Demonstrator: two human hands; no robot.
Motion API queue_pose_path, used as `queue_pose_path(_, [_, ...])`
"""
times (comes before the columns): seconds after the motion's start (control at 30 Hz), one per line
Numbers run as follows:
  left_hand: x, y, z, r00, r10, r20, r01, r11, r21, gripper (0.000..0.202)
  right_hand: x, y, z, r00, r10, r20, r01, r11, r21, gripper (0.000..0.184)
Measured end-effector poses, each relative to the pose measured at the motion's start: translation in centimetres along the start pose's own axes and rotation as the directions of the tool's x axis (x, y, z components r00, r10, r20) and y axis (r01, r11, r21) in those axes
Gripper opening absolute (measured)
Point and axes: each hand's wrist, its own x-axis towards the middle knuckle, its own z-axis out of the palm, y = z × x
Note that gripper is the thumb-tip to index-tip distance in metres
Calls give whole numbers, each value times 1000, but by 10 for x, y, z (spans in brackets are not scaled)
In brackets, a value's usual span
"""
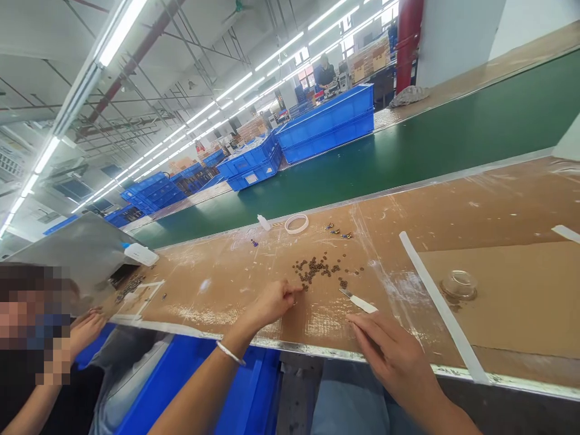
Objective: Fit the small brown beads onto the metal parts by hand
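My left hand (273, 302) rests on the brown, tape-covered worktable (498, 205), its fingers pinched together at the near edge of a scatter of several small dark parts (319, 267). What the fingertips hold is too small to make out. My right hand (389, 353) lies flat near the table's front edge with the fingers stretched out and nothing in it. Just beyond its fingertips lies a small white-handled blade (360, 300).
A white tape roll (296, 223), a small white bottle (263, 222) and a few tiny coloured parts (338, 231) sit farther back. A clear round lid (460, 284) lies to the right. A green conveyor belt (408, 151) runs behind, with blue crates (326, 124). A co-worker sits at my left.
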Motion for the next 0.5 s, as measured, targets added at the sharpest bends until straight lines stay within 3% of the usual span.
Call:
queue_pose_path(0.2, [-23, 11, 8, 999, -43, 31, 44, 997, -61, 51, -2, 1, 0, 999, 30, 35, -31, 999, 23, 18])
queue_pose_path(0.3, [-22, 4, 7, 994, -106, -8, 105, 991, -79, 59, -2, 1, -1, 999, 38, 31, -39, 998, 40, 18])
queue_pose_path(0.5, [-18, -6, 8, 996, -88, 35, 91, 992, -83, 62, -1, 1, -2, 998, 39, 40, -41, 998, 52, 19])
